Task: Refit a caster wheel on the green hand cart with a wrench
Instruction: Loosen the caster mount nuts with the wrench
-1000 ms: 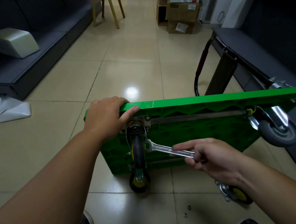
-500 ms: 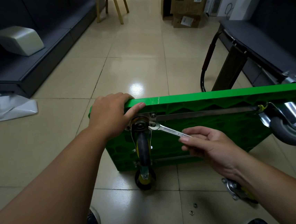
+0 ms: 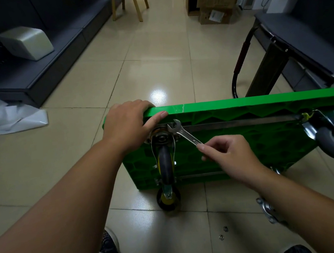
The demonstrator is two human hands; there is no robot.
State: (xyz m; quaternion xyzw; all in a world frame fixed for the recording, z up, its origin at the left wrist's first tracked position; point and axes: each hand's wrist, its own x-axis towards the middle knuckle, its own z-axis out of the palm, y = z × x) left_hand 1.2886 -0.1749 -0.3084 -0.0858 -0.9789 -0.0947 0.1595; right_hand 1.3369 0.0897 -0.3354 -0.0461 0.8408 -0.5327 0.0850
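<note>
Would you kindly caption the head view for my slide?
Left hand grips the edge of the tipped green cart while the right hand holds a wrench at the top of the caster.

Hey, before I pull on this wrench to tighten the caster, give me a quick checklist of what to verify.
1. Steadied: ok, left hand grips the green hand cart at its top edge.
2. Tool grip: ok, right hand pinches the wrench handle.
3. Wrench head seated on a bolt: cannot tell, it sits at the caster wheel plate's corner.
4. All hardware fitted: not ok, two small metal rings lie on the floor.
</note>
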